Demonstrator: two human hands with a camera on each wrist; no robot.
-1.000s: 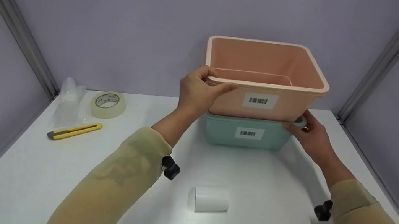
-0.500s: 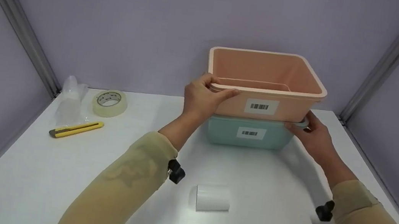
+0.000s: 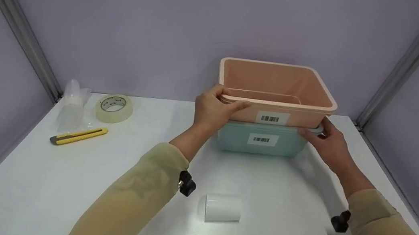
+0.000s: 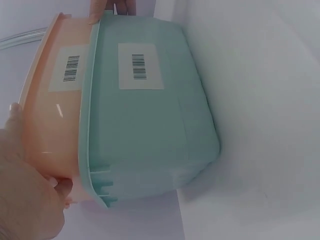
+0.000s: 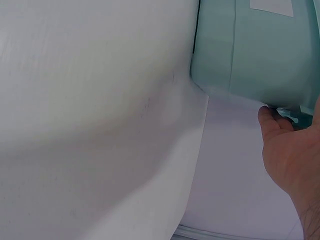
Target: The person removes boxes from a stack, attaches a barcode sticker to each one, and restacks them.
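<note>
Two hands on nested plastic bins at the far side of the white table [image 3: 61, 195].

Nearest, a white cylinder [image 3: 222, 208] lies at 6 o'clock. Beyond it, the left hand [image 3: 212, 112] curls over the smooth peach bin [image 3: 278, 88] rim at 9 o'clock; the right hand [image 3: 327, 143] pinches the teal bin [image 3: 261, 140] rim at 3 o'clock. The peach bin sits partway inside the teal, long axes left-right.

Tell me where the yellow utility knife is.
In the head view the yellow utility knife lies on the table's left side, just in front of the tape roll.
</note>
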